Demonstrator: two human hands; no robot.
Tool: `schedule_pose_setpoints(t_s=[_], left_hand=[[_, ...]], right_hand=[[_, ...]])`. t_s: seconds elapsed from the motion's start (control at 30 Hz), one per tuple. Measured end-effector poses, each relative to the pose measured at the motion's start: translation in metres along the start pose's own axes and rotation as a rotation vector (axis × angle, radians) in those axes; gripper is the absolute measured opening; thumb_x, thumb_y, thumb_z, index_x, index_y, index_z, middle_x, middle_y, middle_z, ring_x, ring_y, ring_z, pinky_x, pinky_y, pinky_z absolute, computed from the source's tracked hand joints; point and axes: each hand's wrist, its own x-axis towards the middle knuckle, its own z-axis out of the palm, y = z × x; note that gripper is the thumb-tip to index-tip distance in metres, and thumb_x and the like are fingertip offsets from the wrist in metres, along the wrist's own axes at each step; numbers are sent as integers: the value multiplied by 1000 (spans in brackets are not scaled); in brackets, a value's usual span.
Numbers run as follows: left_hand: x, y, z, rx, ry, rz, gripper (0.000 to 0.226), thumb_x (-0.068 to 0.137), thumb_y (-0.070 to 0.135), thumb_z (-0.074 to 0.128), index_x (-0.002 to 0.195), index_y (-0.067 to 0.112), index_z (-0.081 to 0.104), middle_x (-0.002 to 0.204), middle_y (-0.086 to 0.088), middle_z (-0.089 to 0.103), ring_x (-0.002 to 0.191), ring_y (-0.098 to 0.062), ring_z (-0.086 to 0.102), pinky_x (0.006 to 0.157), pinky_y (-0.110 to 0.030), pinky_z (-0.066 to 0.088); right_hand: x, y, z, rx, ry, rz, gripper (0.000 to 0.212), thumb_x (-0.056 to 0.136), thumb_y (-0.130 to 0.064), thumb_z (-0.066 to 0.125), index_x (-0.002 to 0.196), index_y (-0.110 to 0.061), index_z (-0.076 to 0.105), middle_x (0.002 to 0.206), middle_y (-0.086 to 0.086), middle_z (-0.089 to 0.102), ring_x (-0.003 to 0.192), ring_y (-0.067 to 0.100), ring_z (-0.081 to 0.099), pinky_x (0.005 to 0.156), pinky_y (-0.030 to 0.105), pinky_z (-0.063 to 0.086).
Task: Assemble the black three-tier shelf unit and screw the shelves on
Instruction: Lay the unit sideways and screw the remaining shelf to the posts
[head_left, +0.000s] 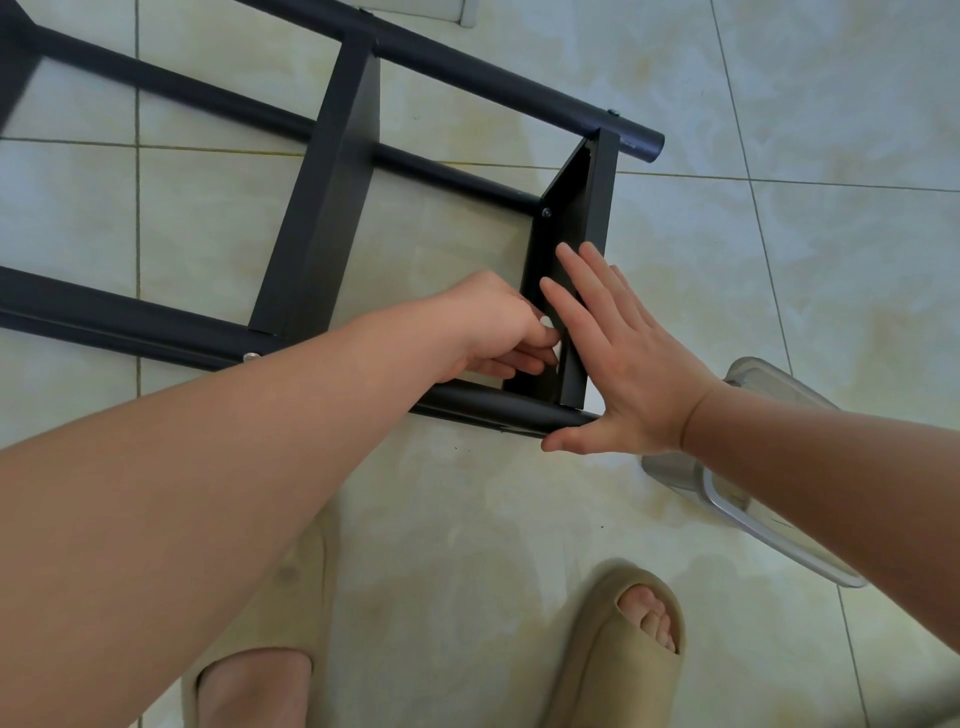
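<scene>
The black shelf unit (322, 208) lies on its side on the tiled floor, its round poles running from left to right. The end shelf panel (582, 218) stands on edge between the poles near their right ends. My right hand (618, 358) presses flat against the panel's outer face, fingers straight, thumb by the near pole's (483, 405) end. My left hand (498, 332) reaches inside the frame, fingers curled round the panel's inner edge near its lower corner. A screw head (546, 212) shows at the panel's far inner corner, another screw (251, 356) on the near pole.
A clear plastic container (763, 478) lies on the floor to the right, partly under my right forearm. My two feet in beige slippers (618, 639) stand at the bottom. The middle shelf panel (322, 197) crosses the frame to the left.
</scene>
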Motion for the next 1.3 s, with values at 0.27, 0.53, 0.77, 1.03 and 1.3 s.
schedule_pose_setpoints(t_s=[0.27, 0.53, 0.77, 1.03, 1.3], left_hand=[[-3, 0, 0, 47, -16, -49, 9, 95, 23, 66, 101, 17, 67, 78, 4, 75, 86, -13, 70, 78, -29, 51], [0, 0, -1, 4, -38, -61, 11, 96, 23, 63, 103, 15, 67, 77, 4, 77, 80, -10, 72, 78, -29, 53], [3, -3, -4, 16, -74, -70, 9, 98, 19, 58, 96, 13, 65, 77, 2, 77, 81, -13, 72, 78, -30, 54], [3, -4, -6, 105, -88, -34, 12, 100, 16, 54, 92, 15, 62, 71, 4, 75, 81, -14, 69, 75, -30, 50], [0, -4, -14, 230, -118, 10, 17, 99, 14, 55, 84, 18, 63, 73, 4, 75, 73, -9, 69, 75, -28, 49]], right_hand=[[0, 1, 1, -2, 5, -3, 128, 75, -90, 45, 158, 3, 17, 166, 24, 2, 155, 39, -5, 124, 57, 11], [0, 0, 1, -9, 0, 2, 129, 74, -90, 46, 158, 3, 17, 166, 24, 2, 155, 39, -6, 125, 56, 9], [0, 0, 0, -7, -11, 8, 129, 73, -91, 45, 158, 2, 16, 166, 23, 1, 155, 38, -6, 125, 56, 8], [0, -1, 0, -10, -13, 8, 129, 73, -91, 45, 158, 2, 16, 167, 23, 1, 155, 38, -7, 125, 56, 8], [0, -1, 0, -10, -4, 4, 129, 74, -91, 43, 158, 3, 17, 166, 24, 2, 155, 39, -5, 125, 56, 9]])
